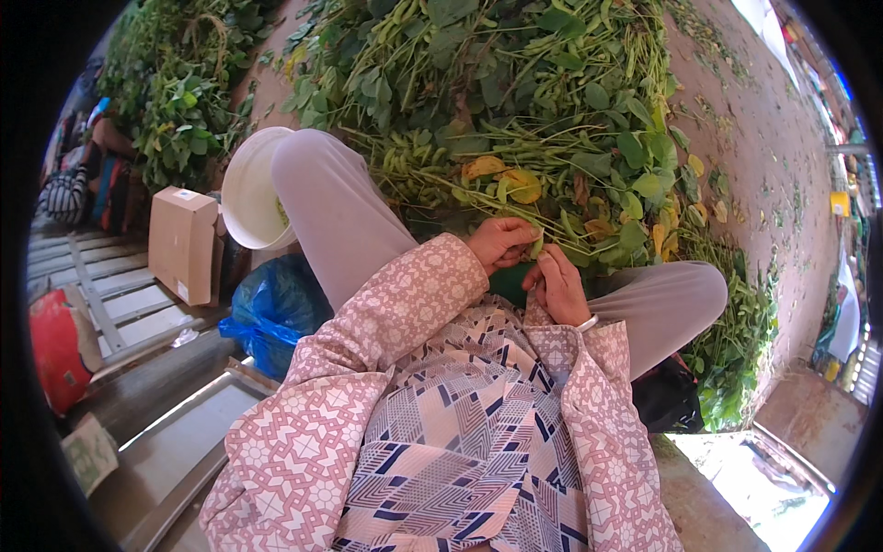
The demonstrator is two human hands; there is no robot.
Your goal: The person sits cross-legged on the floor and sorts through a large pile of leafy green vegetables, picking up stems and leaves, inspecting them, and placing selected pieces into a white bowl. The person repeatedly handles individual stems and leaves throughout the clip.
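Both hands meet in front of my body, just above my lap. Between the fingertips of my left hand (505,244) is a green bean pod (537,243), pinched near its upper end. My right hand (560,284) touches the pod's lower end with thumb and forefinger; its other fingers are curled, and a white bracelet (588,323) circles the wrist. Cut bean plants (497,90) with pods, green leaves and some yellow leaves (522,186) lie heaped right beyond the hands. Something green shows partly below the hands, mostly hidden.
A white plastic bucket (241,190), partly behind my left knee, holds some green pods. Beside it are a cardboard box (181,241) and a blue plastic bag (276,307). More plants (186,117) lie at upper left. A black plastic bag (668,397) sits under my right knee.
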